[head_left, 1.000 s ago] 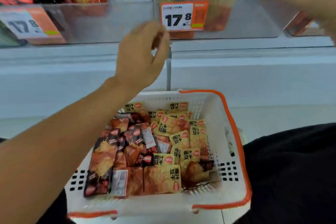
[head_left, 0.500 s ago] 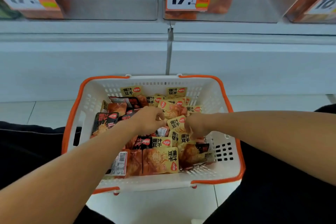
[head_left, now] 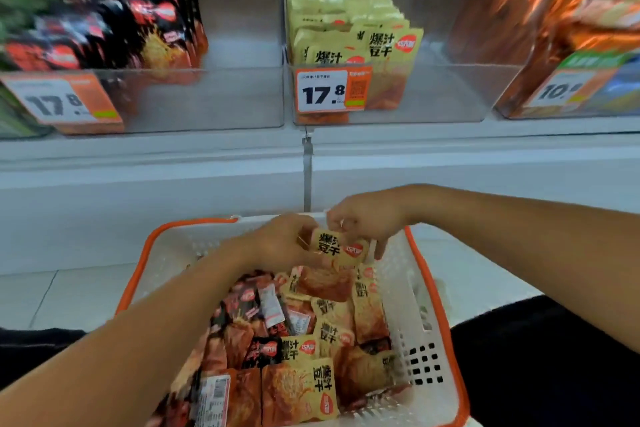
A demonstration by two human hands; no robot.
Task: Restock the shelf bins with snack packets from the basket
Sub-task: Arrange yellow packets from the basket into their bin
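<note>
Both hands have come up out of the pile since half a second ago: the left hand (head_left: 280,243) and right hand (head_left: 367,218) now pinch one small yellow foil snack packet (head_left: 337,248) between them, lifted just above the far end of the white plastic basket with the orange rim (head_left: 433,288), at twelve o'clock of the heap. A pick is made, so the packet likely goes next to the clear plastic shelf bin holding matching yellow packets (head_left: 433,97), straight up at twelve o'clock. Its black characters read 爆汁豆干, the same as on the bin's stock; the brand badge is too small to read. That bin's white and orange price tag (head_left: 332,90) reads 17.8.
</note>
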